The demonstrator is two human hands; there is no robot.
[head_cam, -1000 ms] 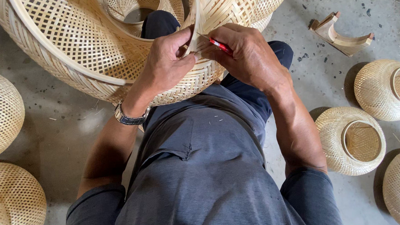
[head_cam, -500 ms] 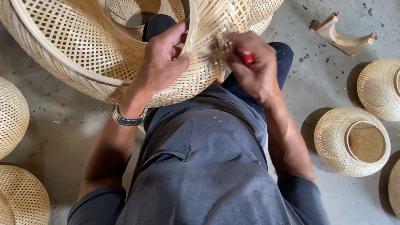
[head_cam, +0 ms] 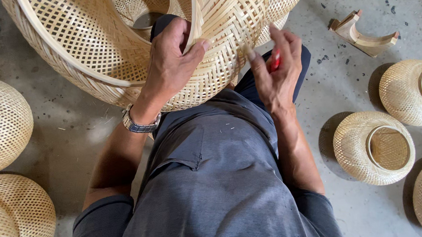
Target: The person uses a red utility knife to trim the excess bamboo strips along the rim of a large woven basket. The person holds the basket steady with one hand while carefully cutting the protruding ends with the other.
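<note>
A large woven bamboo basket [head_cam: 80, 48] lies tilted on my lap, its open mouth facing me. My left hand [head_cam: 173, 58] grips the basket's rim, thumb pressed on the outer weave; a metal watch sits on that wrist. My right hand [head_cam: 275, 70] is beside the basket's right side, fingers closed around a small red-handled tool [head_cam: 275, 61], with the fingertips touching the weave.
Several smaller round woven baskets stand on the concrete floor: two at the left [head_cam: 2, 123], others at the right [head_cam: 373, 147]. A curved wooden piece [head_cam: 361, 33] lies at the upper right. My legs in dark shorts fill the lower middle.
My right hand has moved down and to the right along the basket's side with the red tool. My left hand has shifted its grip on the rim.
</note>
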